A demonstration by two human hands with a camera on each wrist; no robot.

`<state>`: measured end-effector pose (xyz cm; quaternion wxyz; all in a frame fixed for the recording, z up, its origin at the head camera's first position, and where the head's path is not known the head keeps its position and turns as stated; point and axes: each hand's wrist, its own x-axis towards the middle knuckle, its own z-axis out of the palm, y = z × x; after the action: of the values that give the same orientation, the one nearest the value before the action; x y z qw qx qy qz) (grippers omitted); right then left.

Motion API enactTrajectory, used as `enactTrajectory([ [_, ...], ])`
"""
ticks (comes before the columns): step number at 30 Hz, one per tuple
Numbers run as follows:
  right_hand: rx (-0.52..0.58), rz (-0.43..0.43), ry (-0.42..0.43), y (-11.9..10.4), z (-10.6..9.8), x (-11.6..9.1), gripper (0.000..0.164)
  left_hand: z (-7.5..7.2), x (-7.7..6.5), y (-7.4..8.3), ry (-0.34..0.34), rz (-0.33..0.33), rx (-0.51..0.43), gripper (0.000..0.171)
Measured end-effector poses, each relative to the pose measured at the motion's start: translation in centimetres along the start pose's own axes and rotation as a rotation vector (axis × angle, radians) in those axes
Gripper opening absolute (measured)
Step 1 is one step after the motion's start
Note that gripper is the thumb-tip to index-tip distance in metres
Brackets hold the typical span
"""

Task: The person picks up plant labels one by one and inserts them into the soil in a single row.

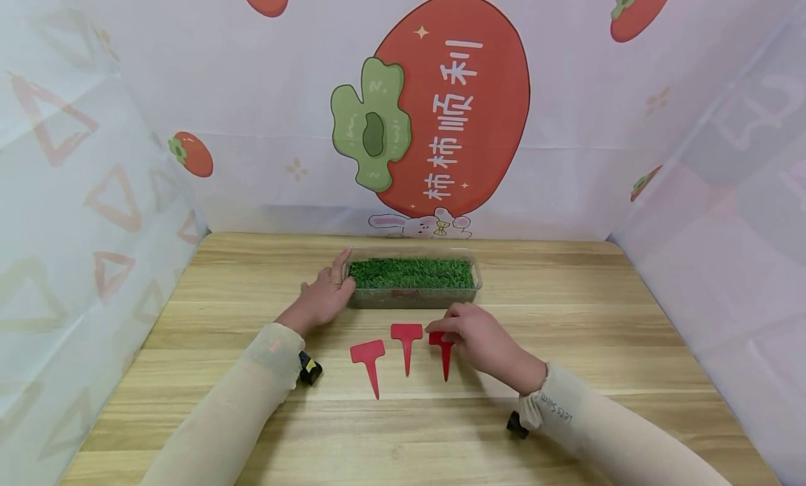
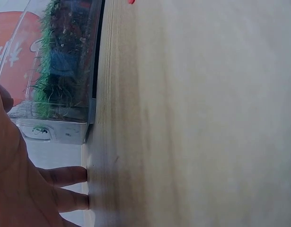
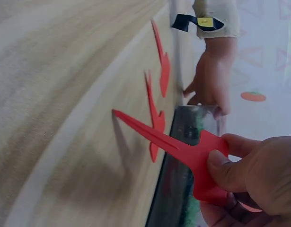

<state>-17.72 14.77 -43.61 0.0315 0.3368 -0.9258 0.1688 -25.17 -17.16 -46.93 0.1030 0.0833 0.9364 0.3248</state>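
1. Close in front of the grass tray (image 1: 409, 301), the right grip (image 1: 485, 336) pinches a red marker (image 3: 195, 158) by its head; uneven pressure could twist it.
2. At the tray's left end, the uncurled left grip (image 1: 326, 295) could nudge it askew.

Head view high, facing forward and down over table (image 1: 390, 444); wrist views low, close, sharing clear box (image 2: 67, 135).

Tags (image 1: 407, 330): plain red, all three. Grass (image 1: 409, 271): bright and dark green, in a colourless clear box (image 1: 412, 301). Table (image 1: 403, 437): pale tan, streaked with brown wood grain. Sleeves (image 1: 229, 405): cream, the right one marked with dark lettering (image 1: 557, 407). Wall cloth (image 1: 264, 73): whitish, printed with orange-red persimmons (image 1: 494, 122), green leaves (image 1: 346, 122), white characters (image 1: 455, 104), pinkish triangles (image 1: 115, 273).
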Motion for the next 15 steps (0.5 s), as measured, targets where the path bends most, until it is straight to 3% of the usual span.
enactTrajectory([
  [11,-0.035,-0.063,0.042,-0.3,-1.1,0.1,0.045,0.1,0.1,-0.1,0.004,0.005,0.005,0.063],
  [15,-0.057,-0.102,0.099,-0.1,-1.4,0.4,0.044,0.1,0.2,-0.1,0.005,-0.001,0.010,0.064],
])
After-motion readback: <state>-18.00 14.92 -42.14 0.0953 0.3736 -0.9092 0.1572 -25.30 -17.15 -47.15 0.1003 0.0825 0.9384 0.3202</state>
